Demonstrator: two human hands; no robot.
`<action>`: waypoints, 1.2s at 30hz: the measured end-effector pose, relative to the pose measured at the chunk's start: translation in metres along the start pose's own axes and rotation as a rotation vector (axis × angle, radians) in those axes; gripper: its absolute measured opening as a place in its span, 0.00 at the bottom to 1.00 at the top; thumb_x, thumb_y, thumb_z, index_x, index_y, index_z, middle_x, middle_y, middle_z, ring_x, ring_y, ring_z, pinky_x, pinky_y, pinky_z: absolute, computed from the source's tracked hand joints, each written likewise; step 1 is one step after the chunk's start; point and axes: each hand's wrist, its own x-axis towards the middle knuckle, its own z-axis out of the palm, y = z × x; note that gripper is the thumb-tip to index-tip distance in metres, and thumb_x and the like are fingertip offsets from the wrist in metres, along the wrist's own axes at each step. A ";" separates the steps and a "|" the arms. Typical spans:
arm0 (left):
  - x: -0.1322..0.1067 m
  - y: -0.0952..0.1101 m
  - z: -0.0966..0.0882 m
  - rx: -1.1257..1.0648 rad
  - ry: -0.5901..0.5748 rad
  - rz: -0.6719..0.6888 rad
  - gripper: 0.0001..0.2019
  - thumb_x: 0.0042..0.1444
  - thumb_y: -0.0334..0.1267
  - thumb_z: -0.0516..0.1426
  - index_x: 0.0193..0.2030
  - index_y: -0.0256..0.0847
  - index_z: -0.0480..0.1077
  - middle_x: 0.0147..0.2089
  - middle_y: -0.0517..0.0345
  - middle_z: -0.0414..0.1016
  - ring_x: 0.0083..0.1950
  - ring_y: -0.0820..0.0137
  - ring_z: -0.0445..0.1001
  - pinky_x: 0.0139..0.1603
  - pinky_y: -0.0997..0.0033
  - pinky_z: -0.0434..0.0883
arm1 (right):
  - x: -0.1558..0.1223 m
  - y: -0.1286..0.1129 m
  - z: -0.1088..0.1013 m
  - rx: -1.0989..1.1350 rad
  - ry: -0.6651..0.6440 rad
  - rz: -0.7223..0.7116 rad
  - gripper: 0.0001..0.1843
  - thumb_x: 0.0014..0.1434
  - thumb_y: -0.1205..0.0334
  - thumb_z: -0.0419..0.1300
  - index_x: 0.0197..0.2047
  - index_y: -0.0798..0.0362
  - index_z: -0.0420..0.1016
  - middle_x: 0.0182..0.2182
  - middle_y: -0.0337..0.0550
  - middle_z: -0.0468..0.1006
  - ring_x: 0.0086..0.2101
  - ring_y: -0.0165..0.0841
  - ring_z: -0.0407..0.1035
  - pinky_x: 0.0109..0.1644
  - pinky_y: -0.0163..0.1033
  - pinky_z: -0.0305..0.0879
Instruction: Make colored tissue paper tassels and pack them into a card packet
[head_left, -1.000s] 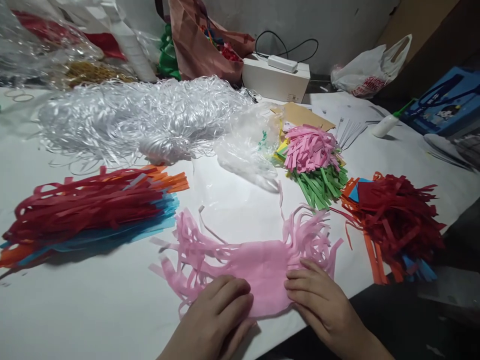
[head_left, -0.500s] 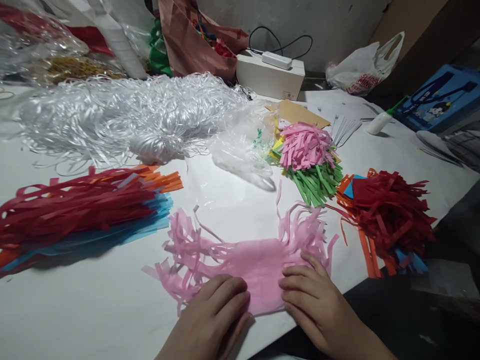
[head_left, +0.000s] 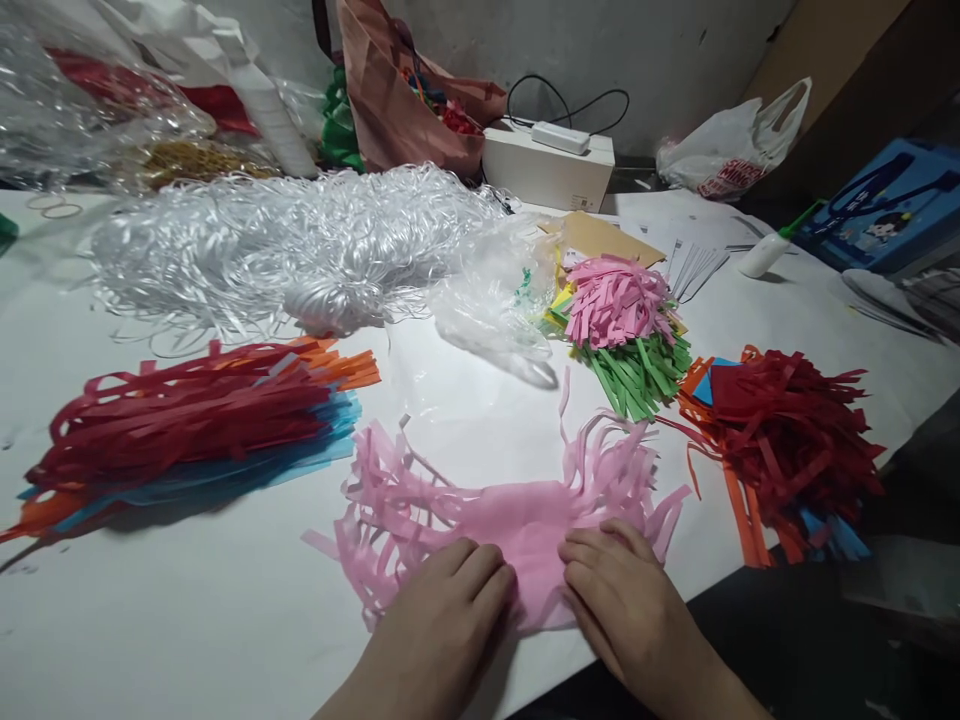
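The one view looks forward and down from the head over the desk [head_left: 187,610], left hand [head_left: 454,620] and right hand [head_left: 634,605] close at the bottom, wall [head_left: 682,70] farther off at the top.

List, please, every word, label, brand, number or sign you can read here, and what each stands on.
"SUPER MING", probably: red lettering on the white plastic bag, creased.
Too blurred to read: white lettering on the blue bag.
Too small to read: the label on the white box, the print on the papers.
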 end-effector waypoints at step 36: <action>0.057 -0.045 -0.033 -0.108 -0.365 -0.417 0.12 0.61 0.32 0.50 0.31 0.40 0.73 0.30 0.52 0.79 0.28 0.64 0.73 0.27 0.69 0.54 | 0.017 0.000 0.020 -0.061 -0.080 -0.055 0.12 0.67 0.75 0.52 0.46 0.59 0.76 0.37 0.47 0.79 0.39 0.39 0.70 0.51 0.47 0.64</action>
